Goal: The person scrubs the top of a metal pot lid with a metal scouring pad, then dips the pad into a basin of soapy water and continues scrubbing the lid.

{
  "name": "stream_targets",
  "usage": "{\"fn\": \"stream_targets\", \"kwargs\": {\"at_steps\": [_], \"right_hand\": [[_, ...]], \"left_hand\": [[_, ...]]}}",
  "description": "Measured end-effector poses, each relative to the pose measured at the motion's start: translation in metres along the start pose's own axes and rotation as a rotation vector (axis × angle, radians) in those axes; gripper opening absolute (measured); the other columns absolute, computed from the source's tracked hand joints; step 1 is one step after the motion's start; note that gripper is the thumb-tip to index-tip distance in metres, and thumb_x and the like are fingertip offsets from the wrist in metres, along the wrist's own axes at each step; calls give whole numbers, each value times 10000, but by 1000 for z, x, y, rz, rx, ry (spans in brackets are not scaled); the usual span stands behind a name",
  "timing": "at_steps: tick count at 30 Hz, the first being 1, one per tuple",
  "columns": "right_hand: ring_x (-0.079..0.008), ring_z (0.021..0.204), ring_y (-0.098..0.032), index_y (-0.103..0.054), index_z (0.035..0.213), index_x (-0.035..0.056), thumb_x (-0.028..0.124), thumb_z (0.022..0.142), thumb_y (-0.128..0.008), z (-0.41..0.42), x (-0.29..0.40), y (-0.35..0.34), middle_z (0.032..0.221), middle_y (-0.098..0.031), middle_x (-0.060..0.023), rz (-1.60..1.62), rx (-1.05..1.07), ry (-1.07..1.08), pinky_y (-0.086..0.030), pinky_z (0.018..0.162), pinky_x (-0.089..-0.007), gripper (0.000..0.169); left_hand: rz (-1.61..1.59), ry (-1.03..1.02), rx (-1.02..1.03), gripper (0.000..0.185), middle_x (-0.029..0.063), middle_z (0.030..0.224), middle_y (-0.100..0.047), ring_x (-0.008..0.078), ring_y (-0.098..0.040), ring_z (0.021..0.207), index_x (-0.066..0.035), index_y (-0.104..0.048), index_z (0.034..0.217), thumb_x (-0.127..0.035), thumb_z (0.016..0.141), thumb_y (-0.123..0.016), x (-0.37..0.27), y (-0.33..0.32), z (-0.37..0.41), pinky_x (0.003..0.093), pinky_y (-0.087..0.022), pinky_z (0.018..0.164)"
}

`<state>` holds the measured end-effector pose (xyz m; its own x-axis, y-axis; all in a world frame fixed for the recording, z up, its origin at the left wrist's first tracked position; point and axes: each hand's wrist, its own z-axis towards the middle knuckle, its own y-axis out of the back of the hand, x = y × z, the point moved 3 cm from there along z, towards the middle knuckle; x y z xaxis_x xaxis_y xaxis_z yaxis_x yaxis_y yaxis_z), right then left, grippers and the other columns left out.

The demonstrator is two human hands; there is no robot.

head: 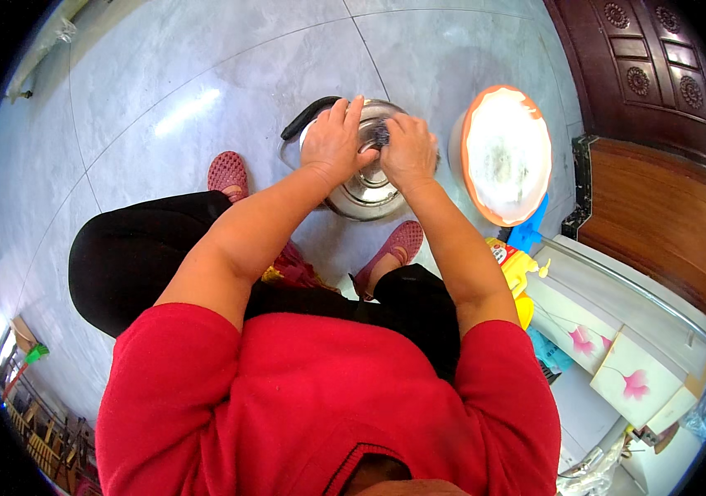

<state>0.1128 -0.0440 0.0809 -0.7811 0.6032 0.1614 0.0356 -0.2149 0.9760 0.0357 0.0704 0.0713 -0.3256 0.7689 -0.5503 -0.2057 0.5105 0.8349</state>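
Observation:
A round stainless steel kettle [366,208] with a black handle grip [308,116] stands on the floor between and just beyond my feet. My left hand [334,144] lies on its upper left side, fingers spread, thumb towards the centre. My right hand [410,152] presses a dark scouring pad [381,132] against the shiny top with bent fingers. To the right of the kettle is an oval-looking basin [474,186] with an orange rim, holding whitish, partly cloudy liquid.
Yellow bottles [517,273], one with a pump, and a blue plastic item [523,232] are near the basin. Farther right are a metal rail [632,290], flower-patterned panels [632,378] and a dark wooden door [644,68]. My pink shoes [228,172] rest on the grey floor.

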Motion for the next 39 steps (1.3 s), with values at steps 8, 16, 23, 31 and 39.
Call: {"fn": "stream_targets", "kwargs": {"at_steps": [8,16,23,31,39], "right_hand": [[-233,1061,-515,-623,927,100,182,697,-656,-2,12,-6,1040,-582,-14,49,-51,19,-412,802,-461,246],[-240,1072,-517,-636,993,113,113,687,-644,-2,11,-5,1094,-604,-27,51,-54,-110,-414,854,-462,306],[-288,1036,-521,-654,934,68,85,625,-678,-3,5,-17,1039,-618,-61,119,-197,-227,-431,865,-440,310],[-255,977,-537,-645,834,102,172,627,-680,-1,35,-4,973,-592,-26,158,-125,181,-413,774,-439,222],[-236,967,-531,-619,792,108,177,650,-657,-2,43,-7,936,-565,-2,38,-104,253,-416,770,-428,162]], "left_hand": [[10,-19,-34,894,148,1309,-454,289,-511,1111,-80,-348,1392,-284,645,-795,4,-4,-1,372,-454,910],[-229,264,-176,910,163,1305,-466,338,-444,1209,-20,-335,1377,-284,645,-807,7,-1,-30,414,-380,1006],[-249,283,-145,887,170,1296,-472,339,-451,1199,-16,-352,1363,-312,655,-799,16,-7,-37,419,-389,1001],[-246,267,-188,862,170,1283,-476,343,-451,1195,-23,-367,1352,-308,657,-788,20,-14,-37,426,-398,994],[-281,217,-205,875,186,1280,-470,352,-444,1199,-8,-352,1355,-298,654,-789,23,-18,-37,425,-385,1008]]}}
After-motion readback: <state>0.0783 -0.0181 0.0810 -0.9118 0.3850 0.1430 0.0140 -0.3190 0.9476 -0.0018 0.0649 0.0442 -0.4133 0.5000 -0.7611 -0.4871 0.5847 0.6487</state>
